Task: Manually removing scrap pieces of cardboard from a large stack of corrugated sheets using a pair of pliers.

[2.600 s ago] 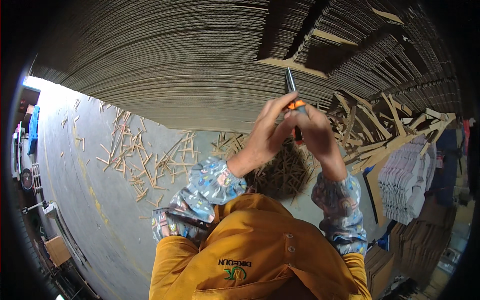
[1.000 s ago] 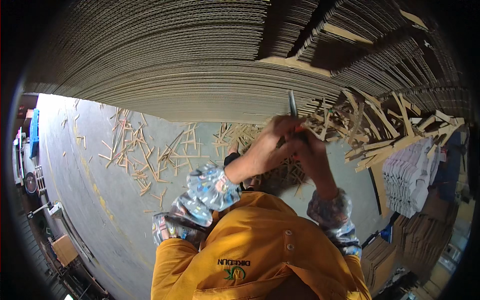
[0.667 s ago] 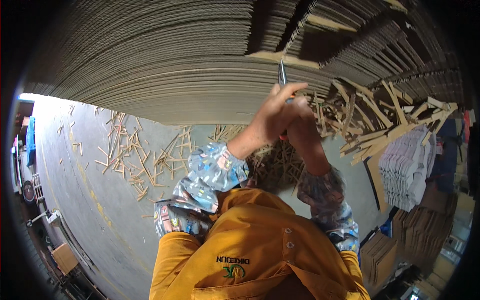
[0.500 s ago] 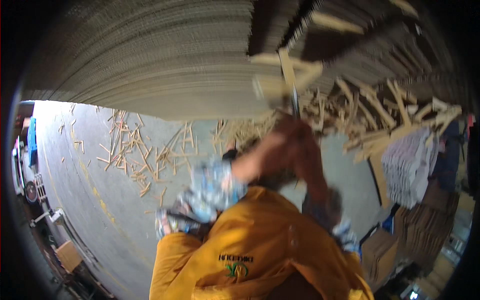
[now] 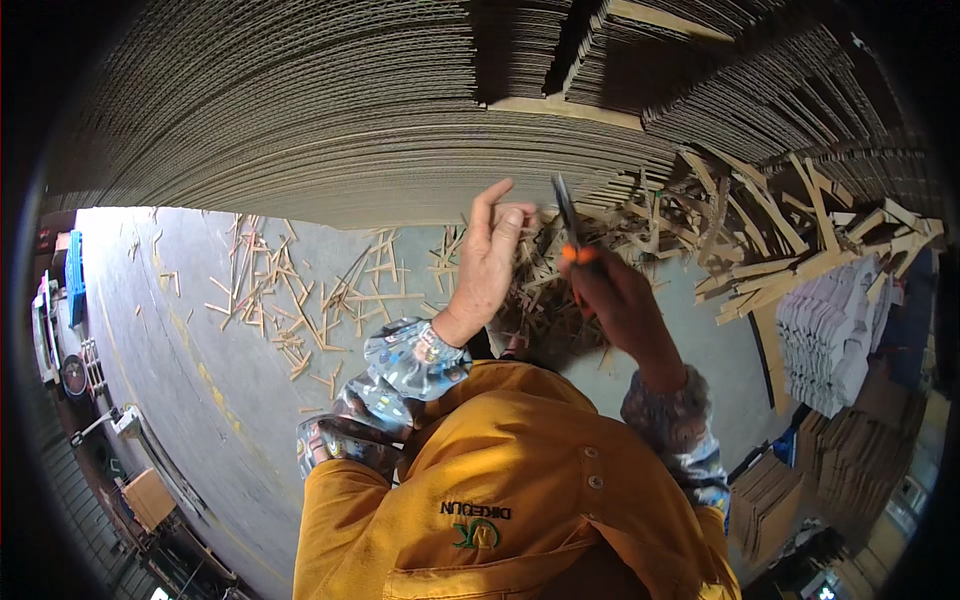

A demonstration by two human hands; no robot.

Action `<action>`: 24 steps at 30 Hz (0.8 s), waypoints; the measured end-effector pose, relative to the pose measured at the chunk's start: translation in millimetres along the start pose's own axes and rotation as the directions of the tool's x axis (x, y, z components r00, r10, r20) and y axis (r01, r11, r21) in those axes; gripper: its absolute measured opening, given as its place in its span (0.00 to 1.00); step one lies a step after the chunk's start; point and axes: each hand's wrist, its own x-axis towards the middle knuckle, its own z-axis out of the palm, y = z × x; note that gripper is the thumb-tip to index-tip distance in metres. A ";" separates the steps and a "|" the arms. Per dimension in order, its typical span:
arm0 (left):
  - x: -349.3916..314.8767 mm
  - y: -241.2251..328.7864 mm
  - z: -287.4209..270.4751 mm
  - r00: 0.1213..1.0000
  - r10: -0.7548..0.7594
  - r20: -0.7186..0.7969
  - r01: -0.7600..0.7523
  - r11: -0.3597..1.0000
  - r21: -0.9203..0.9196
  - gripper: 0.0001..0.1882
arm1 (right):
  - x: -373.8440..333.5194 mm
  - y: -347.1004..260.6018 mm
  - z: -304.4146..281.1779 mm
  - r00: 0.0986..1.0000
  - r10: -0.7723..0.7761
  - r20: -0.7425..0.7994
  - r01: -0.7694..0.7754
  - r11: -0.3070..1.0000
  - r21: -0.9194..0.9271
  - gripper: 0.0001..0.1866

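In my right hand [image 5: 625, 305] is a hand tool [image 5: 567, 208] with an orange and black handle and a narrow metal end pointing away from me; its exact kind is blurred. The fingers are wrapped round that handle. To its left, my left hand [image 5: 485, 265] is raised, fingers apart and slightly bent, holding nothing I can see. Both hands are just in front of a tall stack of corrugated cardboard sheets [image 5: 300, 140]. Dark slots are cut through the stack, and a cardboard strip [image 5: 565, 112] lies along the edge of one.
Loose cardboard strips [image 5: 290, 310] litter the grey floor at left. A thicker heap of cardboard offcuts [image 5: 800, 225] lies at right, beside a pile of white-faced cut sheets [image 5: 828, 335]. Bundled brown cardboard [image 5: 765, 500] stands at lower right. A blue crate [image 5: 75, 278] is at far left.
My hands, blurred and close together before, have come apart; the left is now open and farther left. A pale strip by the tool's tip is gone from there. The tool now tilts left.
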 end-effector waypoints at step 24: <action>-14.9 -1.9 -23.5 0.996 -0.038 -0.080 0.040 0.999 0.034 0.21 | -14.8 16.2 6.7 0.991 0.132 0.027 -0.132 0.991 -0.007 0.12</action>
